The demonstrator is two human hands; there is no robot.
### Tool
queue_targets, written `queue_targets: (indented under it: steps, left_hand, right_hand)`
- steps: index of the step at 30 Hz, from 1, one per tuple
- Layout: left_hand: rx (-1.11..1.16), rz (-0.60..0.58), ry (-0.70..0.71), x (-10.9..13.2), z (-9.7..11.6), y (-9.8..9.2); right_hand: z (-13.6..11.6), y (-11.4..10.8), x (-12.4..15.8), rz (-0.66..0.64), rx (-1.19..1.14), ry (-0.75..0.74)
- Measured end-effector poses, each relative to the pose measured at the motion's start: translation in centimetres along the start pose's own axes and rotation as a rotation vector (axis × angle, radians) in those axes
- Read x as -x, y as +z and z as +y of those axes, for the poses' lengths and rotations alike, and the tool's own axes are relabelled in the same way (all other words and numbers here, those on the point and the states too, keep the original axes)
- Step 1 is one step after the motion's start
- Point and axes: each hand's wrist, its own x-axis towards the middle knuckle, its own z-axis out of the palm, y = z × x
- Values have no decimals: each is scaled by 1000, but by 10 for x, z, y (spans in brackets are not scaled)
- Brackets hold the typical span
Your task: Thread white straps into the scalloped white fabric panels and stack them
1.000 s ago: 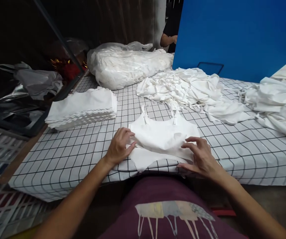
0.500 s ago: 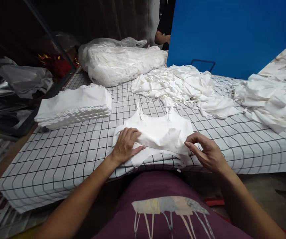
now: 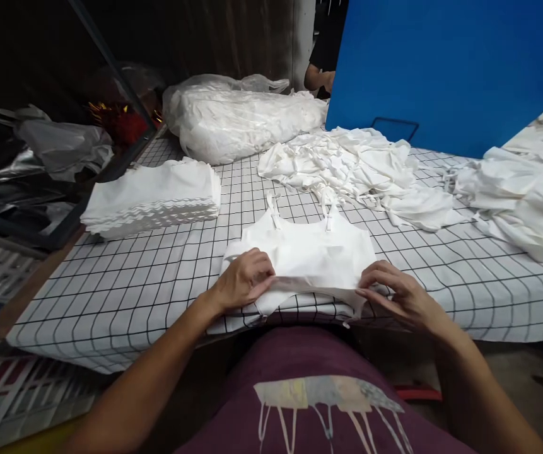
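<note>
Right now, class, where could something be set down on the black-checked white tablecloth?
Tablecloth lies bare between the white fabric stack, left hand and front edge, and between right hand and rightmost crumpled white heap. Crowded: front middle, with the strappy white top; back, with another heap and translucent plastic bag.

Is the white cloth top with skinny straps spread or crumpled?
Mostly spread: the white cloth top lies flat, straps pointing away, left hand and right hand at its near edge.
</note>
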Motion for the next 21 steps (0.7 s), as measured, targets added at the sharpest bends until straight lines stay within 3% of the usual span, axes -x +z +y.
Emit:
queue_targets:
  steps: [3,8,10,13,15,21]
  left_hand:
    - [152,-106,21,1,5,-15]
    - [26,-15,-83,-8,-20,-19]
    - [26,-47,-84,-13,-31,-17]
    - [118,-162,-53,-17,-37,-19]
    - [175,-227,-40,-18,-36,-22]
    - [233,-304,-11,-30,-32,-22]
  right_hand:
    - [-1,-15,3,-68,-43,34]
    - [-4,-3,-33,135,32,101]
    - [-6,7,-58,64,58,110]
    - [-9,14,-90,-142,147,90]
    - [-11,11,-102,-186,169,25]
    - [-8,-17,-109,71,-2,-42]
